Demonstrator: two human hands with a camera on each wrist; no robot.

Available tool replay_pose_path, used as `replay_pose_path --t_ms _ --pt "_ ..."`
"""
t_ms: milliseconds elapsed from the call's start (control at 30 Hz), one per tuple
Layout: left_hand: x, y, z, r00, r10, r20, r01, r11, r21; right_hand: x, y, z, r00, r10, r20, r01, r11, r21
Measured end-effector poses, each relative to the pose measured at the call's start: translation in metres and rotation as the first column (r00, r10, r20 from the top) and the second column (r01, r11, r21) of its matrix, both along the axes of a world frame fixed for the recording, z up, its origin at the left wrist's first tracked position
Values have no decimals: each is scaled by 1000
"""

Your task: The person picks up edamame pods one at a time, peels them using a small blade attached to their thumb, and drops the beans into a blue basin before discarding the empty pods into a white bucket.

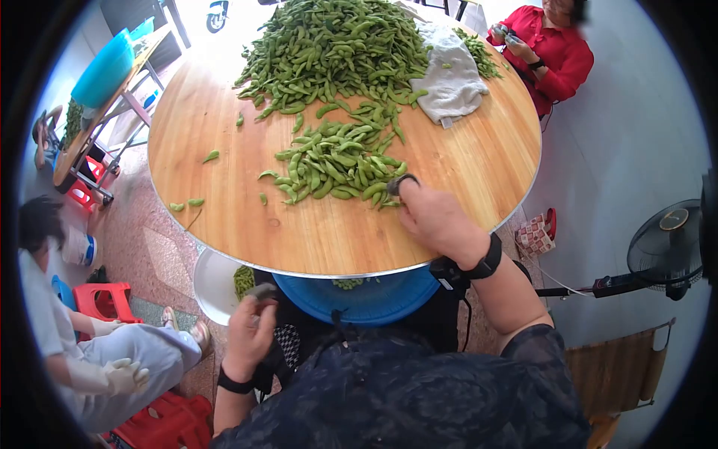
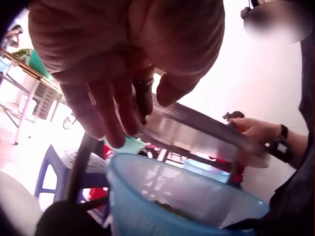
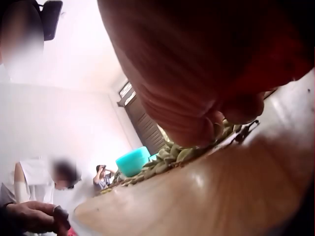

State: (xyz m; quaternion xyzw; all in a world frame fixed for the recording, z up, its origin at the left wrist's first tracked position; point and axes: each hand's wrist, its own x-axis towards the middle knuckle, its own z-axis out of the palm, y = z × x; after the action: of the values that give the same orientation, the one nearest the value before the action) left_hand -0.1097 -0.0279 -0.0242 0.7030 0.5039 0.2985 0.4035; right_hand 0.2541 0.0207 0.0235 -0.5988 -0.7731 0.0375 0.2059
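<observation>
My right hand (image 1: 441, 221) is at the near right edge of a small heap of green pods (image 1: 340, 165) on the round wooden table (image 1: 247, 224). A dark cover sits on one of its digits. In the right wrist view the fingers of the right hand (image 3: 187, 88) bend down at the pods (image 3: 167, 157); whether they pinch one is hidden. Below the table edge, my left hand (image 1: 250, 337) hangs in the air, also with a dark cover. The left wrist view shows the left hand (image 2: 128, 49) with loose fingers above a blue basin (image 2: 142, 177), holding nothing visible.
A large pod pile (image 1: 336, 52) covers the table's far part, beside a pale cloth (image 1: 452, 78). Under the near edge are a blue basin (image 1: 359, 303) and a white basin (image 1: 213, 288). People sit left and far right; a black fan (image 1: 666, 243) stands right.
</observation>
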Motion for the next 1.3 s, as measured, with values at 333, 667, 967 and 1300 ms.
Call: replay_pose_path --t_ms 333,667,967,1300 --pt "105 41 35 579 185 794 783 145 -605 -41 -52 30 881 460 -112 -448 887 115" --pt "107 27 25 665 44 745 633 496 -594 -47 -66 7 783 79 -617 -142 988 -54" --pt "110 13 8 850 -357 387 441 884 -154 -54 -76 2 399 -388 -831 -461 698 -547" --pt "111 12 18 915 -404 9 393 894 213 -53 -76 7 479 -362 -800 -481 654 -584"
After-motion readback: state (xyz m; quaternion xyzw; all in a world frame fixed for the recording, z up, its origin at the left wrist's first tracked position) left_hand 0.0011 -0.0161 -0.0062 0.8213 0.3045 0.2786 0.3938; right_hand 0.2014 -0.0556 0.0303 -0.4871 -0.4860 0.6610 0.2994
